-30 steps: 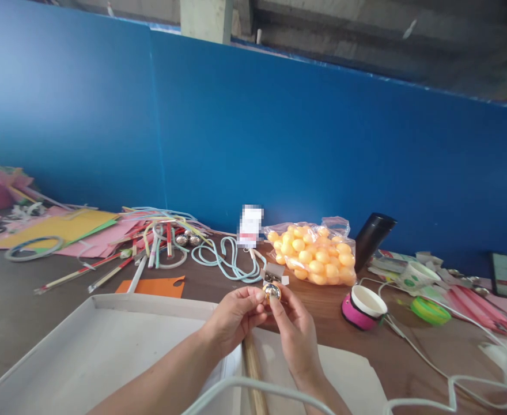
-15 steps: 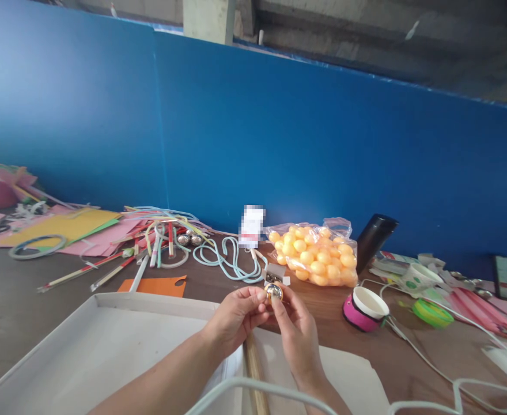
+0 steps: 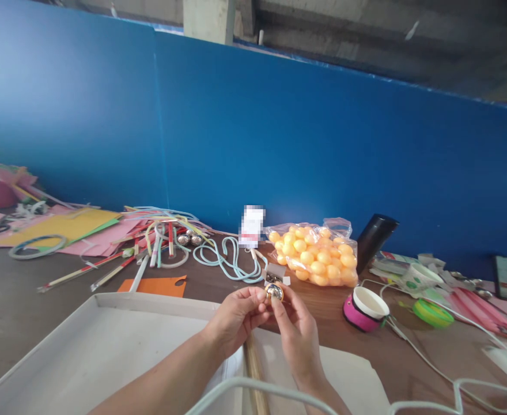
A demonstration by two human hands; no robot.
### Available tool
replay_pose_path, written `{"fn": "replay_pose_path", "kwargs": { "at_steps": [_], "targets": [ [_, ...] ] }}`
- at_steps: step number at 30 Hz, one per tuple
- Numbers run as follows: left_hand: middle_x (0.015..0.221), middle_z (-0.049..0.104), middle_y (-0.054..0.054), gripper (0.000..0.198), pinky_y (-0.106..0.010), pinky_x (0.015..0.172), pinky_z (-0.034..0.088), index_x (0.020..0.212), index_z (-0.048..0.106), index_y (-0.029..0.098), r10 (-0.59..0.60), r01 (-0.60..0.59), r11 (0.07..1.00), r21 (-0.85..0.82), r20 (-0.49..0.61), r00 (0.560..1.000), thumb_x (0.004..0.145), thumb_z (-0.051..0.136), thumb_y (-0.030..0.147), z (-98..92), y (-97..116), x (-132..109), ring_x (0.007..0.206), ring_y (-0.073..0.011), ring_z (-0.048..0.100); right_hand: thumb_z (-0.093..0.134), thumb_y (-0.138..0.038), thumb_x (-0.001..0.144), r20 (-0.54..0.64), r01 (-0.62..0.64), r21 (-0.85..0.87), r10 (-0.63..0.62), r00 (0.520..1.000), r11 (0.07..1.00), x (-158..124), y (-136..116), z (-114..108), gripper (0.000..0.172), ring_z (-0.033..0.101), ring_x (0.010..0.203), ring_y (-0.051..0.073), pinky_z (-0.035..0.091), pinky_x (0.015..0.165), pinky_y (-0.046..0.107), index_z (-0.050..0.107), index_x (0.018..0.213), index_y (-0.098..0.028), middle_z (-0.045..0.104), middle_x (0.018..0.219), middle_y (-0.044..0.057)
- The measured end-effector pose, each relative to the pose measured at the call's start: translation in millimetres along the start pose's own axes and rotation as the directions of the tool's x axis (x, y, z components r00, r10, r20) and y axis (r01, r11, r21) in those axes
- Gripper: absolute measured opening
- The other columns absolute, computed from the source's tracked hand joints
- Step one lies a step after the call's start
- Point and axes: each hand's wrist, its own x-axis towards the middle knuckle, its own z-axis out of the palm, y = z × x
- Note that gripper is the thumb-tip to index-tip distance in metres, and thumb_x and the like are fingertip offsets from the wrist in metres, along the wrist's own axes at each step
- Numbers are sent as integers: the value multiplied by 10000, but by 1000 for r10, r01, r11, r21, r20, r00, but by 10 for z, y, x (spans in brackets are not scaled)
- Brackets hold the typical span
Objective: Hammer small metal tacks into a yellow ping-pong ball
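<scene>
Fingertips of left hand and right hand are pinched together on a small shiny metal ball, held above the worktop between both hands. Judged hard, smooth, light, and apt to slip; best gripped across its widest girth. Bag of orange balls lies beyond the right hand. Tag beyond is blurred; no writing legible.

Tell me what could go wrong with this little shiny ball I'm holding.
The shiny ball is pinched only by the fingertips of the left hand and right hand, so it could slip. Being round, it would probably roll across the table into clutter such as the teal cord.
</scene>
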Motion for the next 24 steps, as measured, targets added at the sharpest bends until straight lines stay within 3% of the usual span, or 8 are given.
{"fn": "replay_pose_path", "kwargs": {
  "at_steps": [18,24],
  "targets": [
    [624,524,0,141,-161,622,500,680,575,101,15,-16,998,57,20,1000,704,680,192,10,-6,-7,559,-50,544,568,-338,801,-18,55,-64,-56,998,996,-19,18,-21,319,608,972,236,528,763,288,605,1083,-195,656,1051,81],
    [617,519,2,161,-173,629,492,681,564,102,28,-32,996,80,45,999,713,674,215,-3,-23,-7,564,-59,554,553,-325,816,-10,82,-131,-84,996,988,-25,42,-37,316,587,997,229,473,851,312,592,1099,-188,643,1075,79]
  ]
}}
